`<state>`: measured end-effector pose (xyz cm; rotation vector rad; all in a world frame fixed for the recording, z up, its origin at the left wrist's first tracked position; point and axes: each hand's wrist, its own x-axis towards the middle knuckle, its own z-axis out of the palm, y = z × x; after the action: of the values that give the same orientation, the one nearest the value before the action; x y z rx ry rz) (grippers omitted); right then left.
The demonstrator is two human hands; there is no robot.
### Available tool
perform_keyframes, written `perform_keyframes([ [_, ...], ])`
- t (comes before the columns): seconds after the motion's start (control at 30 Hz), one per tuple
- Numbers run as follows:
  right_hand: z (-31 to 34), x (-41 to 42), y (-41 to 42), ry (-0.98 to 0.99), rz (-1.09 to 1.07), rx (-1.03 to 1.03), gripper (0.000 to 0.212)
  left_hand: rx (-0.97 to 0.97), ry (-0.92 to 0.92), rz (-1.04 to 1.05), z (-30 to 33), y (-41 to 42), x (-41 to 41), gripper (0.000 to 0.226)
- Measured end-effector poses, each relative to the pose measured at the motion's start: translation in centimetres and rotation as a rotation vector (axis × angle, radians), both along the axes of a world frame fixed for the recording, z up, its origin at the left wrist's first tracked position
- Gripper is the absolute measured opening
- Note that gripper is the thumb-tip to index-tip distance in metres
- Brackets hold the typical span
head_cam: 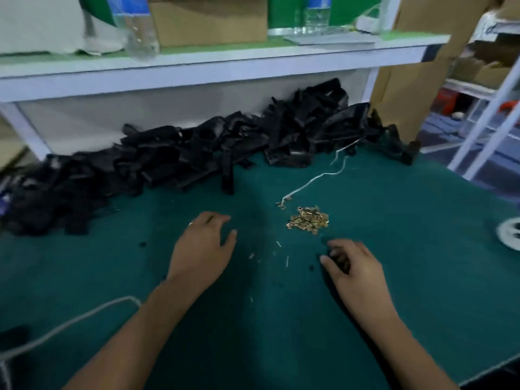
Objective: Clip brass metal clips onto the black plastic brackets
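Bracket pile (197,153) lies along the table's (394,249) far edge, beneath the shelf (197,71). Clip heap (308,220) sits nearer, right of centre, between left hand (201,251) and right hand (354,266).

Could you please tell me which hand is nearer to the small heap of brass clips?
Right. The right hand lies just below the brass clips; the left hand sits farther off to their left.
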<state>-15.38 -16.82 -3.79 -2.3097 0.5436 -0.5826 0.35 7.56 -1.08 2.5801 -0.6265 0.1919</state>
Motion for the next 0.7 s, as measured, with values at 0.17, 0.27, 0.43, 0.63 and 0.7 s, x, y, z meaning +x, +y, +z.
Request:
perform_keyframes([
  [0.17,-0.9,4.4,-1.0,-0.004,-0.014,-0.057,0.024,-0.018,-0.034,0.105,1.3,-4.9,7.5,0.056],
  [0.27,-1.5,5.1,-1.3,0.027,-0.027,-0.109,0.028,0.059,-0.062,0.155,2.1,-8.1,11.5,0.062],
  [0.43,-1.4,4.9,-1.1,0.031,-0.001,-0.114,0.017,0.192,0.076,0.269,0.9,-10.2,14.1,0.042],
  [0.63,-1.4,4.8,-1.5,-0.002,0.036,-0.098,0.007,-0.068,0.073,0.289,1.4,-8.5,10.0,0.036],
  [0.7,-1.5,4.8,-1.5,-0.011,0.065,-0.136,0.012,-0.072,-0.035,0.240,1.4,-6.8,6.4,0.032],
])
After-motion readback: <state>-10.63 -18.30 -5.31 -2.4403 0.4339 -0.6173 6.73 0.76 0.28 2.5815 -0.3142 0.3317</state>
